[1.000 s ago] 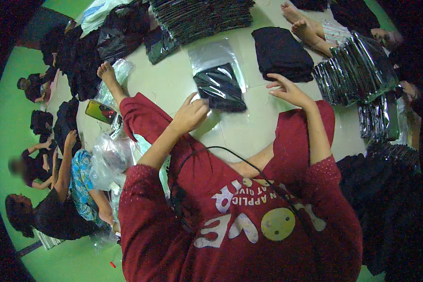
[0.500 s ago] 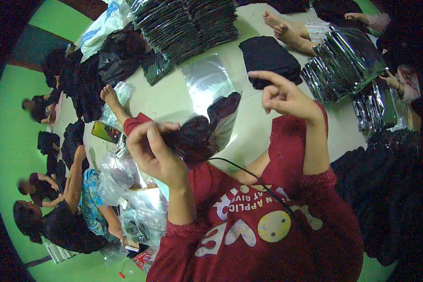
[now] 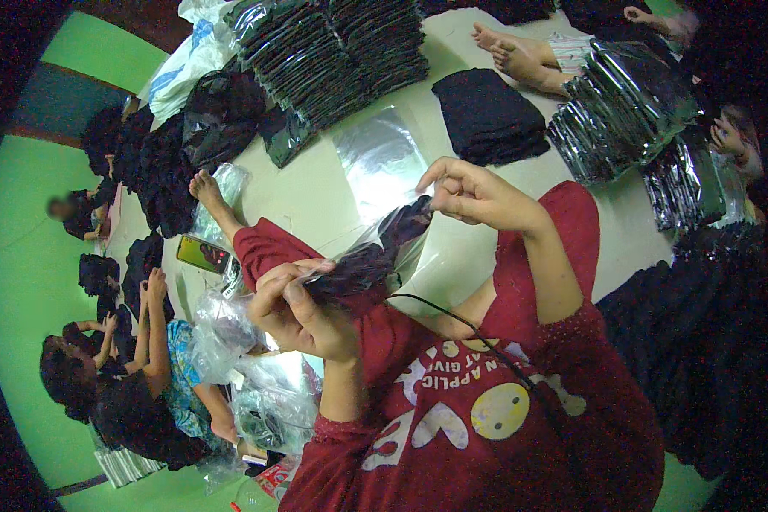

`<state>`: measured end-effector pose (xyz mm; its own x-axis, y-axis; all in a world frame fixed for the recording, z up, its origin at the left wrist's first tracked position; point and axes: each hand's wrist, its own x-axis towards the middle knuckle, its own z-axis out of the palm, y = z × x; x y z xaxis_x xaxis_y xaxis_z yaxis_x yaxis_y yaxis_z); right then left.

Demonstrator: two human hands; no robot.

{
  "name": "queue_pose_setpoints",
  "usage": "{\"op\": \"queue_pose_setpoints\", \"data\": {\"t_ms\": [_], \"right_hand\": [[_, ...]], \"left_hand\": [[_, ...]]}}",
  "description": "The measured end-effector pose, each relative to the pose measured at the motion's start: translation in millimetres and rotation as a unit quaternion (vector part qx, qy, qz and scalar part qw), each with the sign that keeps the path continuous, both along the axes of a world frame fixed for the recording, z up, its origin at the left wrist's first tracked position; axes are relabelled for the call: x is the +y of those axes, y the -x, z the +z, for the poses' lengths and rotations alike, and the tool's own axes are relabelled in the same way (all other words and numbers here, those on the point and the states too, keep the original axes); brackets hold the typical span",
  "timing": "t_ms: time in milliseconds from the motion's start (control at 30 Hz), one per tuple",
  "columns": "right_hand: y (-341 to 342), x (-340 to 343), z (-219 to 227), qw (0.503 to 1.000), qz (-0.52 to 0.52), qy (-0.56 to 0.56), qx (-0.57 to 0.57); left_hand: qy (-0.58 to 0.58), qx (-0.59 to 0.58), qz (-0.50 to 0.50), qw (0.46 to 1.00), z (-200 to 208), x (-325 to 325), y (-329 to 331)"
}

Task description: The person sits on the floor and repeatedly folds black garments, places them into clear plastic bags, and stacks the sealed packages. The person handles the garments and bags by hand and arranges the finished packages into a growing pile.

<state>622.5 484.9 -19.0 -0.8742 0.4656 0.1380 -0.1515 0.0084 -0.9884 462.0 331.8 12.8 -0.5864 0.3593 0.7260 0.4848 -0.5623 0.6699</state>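
a dark red shirt (image 3: 503, 452) fills the lower middle, its pale printed lettering upside down in this view and bent by folds, with a yellow smiling disc among the letters. a heap of black cloth (image 3: 666, 350) spreads along the right. a co-worker in a black top (image 3: 136, 418) sits at the left. at the top stands a big stack of bagged black pieces (image 3: 341, 64), beside a white sack (image 3: 175, 72) with blue print; a second glossy stack (image 3: 619, 111) stands at the right. crumpled clear plastic (image 3: 269, 401) lies by the left forearm, and a folded black cloth (image 3: 489, 115) sits on the floor beyond the right hand (image 3: 491, 198).

the bagged black cloth (image 3: 371, 260) is held up above the lap, between both hands, its long axis slanting from lower left to upper right. a flat clear bag (image 3: 382, 158) lies just past it. the left hand (image 3: 303, 311) grips its near left end, thumb and fingers close together, hiding that end; the right pinches the far right end between thumb and forefinger. a phone (image 3: 200, 253) lies left of the knee. a thin black cord (image 3: 456, 320) crosses the lap below the bagged cloth.
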Motion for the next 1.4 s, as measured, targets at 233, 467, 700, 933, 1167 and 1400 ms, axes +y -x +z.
{"op": "queue_pose_setpoints", "data": {"t_ms": [233,467,700,933,1167,1400], "right_hand": [[18,19,-23,0.997,-0.075,-0.015,-0.008],[22,61,-79,0.989,-0.138,-0.028,-0.043],[9,42,-207,0.952,-0.210,-0.136,-0.179],[6,50,-243,0.953,-0.106,-0.029,-0.282],[2,50,-240,0.950,-0.076,0.058,-0.297],[4,52,-243,0.957,-0.063,0.057,-0.277]], "left_hand": [[0.090,-0.160,-0.008,0.983,-39,36,44],[0.227,-0.276,-0.149,0.922,-114,86,98],[0.479,-0.181,0.076,0.855,-236,64,48],[0.552,0.046,0.235,0.799,-260,46,24],[0.537,0.195,0.218,0.791,-257,39,23],[0.590,0.206,0.232,0.745,-247,42,24]]}}
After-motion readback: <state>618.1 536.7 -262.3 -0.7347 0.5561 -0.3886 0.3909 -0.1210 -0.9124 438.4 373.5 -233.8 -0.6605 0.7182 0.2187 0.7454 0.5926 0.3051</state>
